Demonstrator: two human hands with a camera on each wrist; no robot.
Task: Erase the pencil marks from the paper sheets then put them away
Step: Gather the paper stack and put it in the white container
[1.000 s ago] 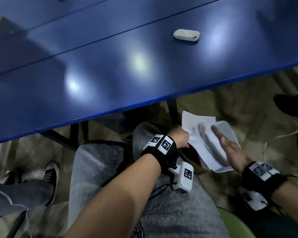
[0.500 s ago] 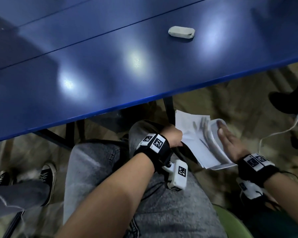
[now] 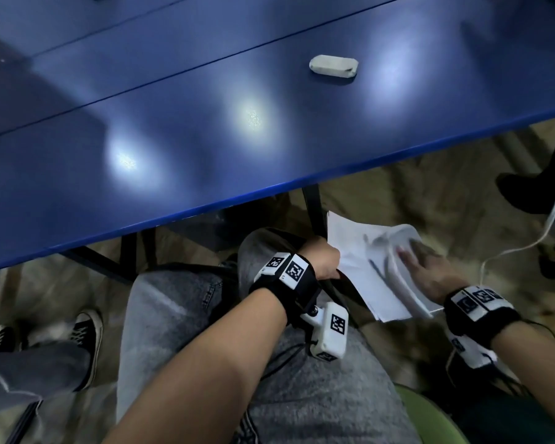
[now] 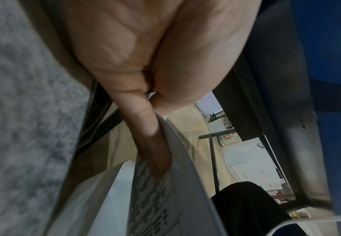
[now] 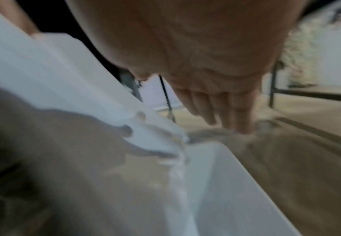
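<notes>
My left hand (image 3: pixel 321 260) pinches the paper sheets (image 3: pixel 362 270) below the near edge of the blue table (image 3: pixel 205 129), over the tan floor (image 3: pixel 430 187). My right hand (image 3: pixel 430 267), fingers seemingly straight, touches them. A white eraser (image 3: pixel 333 66) lies far right.

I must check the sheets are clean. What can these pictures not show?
- Pencil marks on the paper sheets: head view too blurred; right wrist view smeared by motion.
- Left hand fingers: hidden behind its knuckles in head view.
- Where the sheets go: no bag or folder can be made out.
</notes>
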